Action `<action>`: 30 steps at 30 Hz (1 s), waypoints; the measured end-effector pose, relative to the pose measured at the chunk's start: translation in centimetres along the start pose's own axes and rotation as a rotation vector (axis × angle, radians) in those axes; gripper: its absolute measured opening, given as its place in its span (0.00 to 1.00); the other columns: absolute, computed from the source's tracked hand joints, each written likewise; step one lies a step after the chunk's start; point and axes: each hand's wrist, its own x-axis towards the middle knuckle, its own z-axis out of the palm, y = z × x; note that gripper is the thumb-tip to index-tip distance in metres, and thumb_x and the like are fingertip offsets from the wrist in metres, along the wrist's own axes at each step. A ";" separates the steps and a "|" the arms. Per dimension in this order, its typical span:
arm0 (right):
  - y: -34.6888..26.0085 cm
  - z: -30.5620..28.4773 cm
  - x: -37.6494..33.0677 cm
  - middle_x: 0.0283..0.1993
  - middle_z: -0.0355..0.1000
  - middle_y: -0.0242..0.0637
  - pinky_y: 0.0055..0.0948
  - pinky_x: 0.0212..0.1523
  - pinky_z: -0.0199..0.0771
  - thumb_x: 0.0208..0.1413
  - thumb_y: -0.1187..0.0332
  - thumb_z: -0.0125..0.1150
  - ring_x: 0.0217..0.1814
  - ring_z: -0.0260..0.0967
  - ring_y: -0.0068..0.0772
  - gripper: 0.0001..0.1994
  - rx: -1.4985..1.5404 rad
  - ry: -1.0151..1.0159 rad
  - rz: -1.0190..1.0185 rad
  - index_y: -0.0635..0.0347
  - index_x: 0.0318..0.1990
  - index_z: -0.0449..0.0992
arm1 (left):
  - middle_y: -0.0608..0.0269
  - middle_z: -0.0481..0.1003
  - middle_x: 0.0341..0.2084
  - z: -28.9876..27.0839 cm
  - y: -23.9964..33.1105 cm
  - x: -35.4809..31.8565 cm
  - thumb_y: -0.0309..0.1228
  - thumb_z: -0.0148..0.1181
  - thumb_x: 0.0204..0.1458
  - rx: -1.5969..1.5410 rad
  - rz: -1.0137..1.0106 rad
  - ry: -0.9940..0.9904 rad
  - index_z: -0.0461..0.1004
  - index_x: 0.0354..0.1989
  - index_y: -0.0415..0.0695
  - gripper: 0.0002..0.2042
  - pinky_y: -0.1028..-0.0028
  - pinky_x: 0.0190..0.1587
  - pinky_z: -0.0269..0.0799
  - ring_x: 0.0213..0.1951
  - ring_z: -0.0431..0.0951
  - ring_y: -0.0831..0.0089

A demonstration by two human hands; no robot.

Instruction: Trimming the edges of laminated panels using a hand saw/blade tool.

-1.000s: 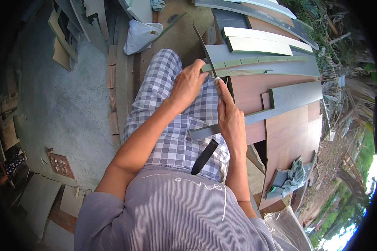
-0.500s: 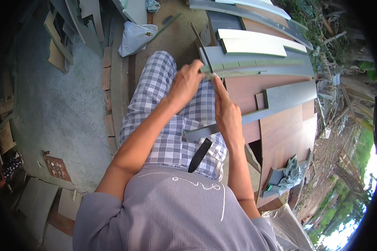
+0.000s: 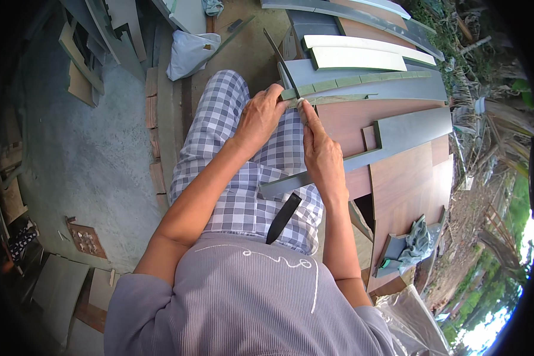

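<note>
Over the lap, just past the knees: both hands meet at the near end of a narrow green strip (image 3: 362,79) that runs away to the right across the stacked boards.

Left hand (image 3: 260,118) curled shut around the strip's near end, knuckles up, seemingly to pin it against the edge of the stack so it cannot slide. A thin dark blade-like piece (image 3: 279,54) juts upward from beside this hand; whether the hand grips it too, cannot tell.

Right hand (image 3: 321,151) lies along the strip, forefinger stretched forward and pressing down on a small pale bit at the strip's end, the other fingers folded. Judged: finger acts as guide and hold-down right at the working point.

Outward: strip rests on a long grey panel (image 3: 368,86), which gives it a flat backing. Beyond it, cream-faced boards (image 3: 362,58); nearer, a brown sheet (image 3: 409,184) with an L-shaped grey offcut (image 3: 409,130) lying on it.

On the checked shorts (image 3: 243,196), a black flat handle-like object (image 3: 283,218), parked within reach of either hand.

Lower right, a crumpled grey-green cloth (image 3: 415,243) on the sheet's corner. Upper left, a white bag (image 3: 191,53) on the concrete floor (image 3: 95,148).
</note>
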 end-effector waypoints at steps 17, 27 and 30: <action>-0.6 -1.7 -1.6 0.59 0.69 0.48 0.45 0.47 0.75 0.63 0.76 0.46 0.53 0.72 0.54 0.26 0.175 0.114 -0.019 0.47 0.68 0.58 | 0.47 0.75 0.35 0.2 -0.4 0.8 0.27 0.57 0.57 0.050 0.138 0.144 0.67 0.41 0.38 0.09 0.57 0.43 0.71 0.42 0.75 0.47; -0.3 0.1 -2.9 0.58 0.71 0.43 0.45 0.46 0.74 0.64 0.75 0.45 0.53 0.72 0.53 0.24 0.161 0.044 0.022 0.46 0.67 0.60 | 0.49 0.74 0.36 0.2 -0.6 0.7 0.26 0.57 0.56 0.080 0.116 0.111 0.65 0.42 0.39 0.10 0.56 0.42 0.71 0.43 0.74 0.47; -0.2 0.4 -3.0 0.58 0.71 0.43 0.45 0.45 0.74 0.64 0.75 0.45 0.51 0.73 0.53 0.24 0.163 0.036 0.040 0.46 0.67 0.60 | 0.49 0.74 0.36 0.0 -0.4 0.7 0.26 0.57 0.56 0.058 0.104 0.109 0.65 0.42 0.39 0.09 0.56 0.43 0.71 0.43 0.74 0.48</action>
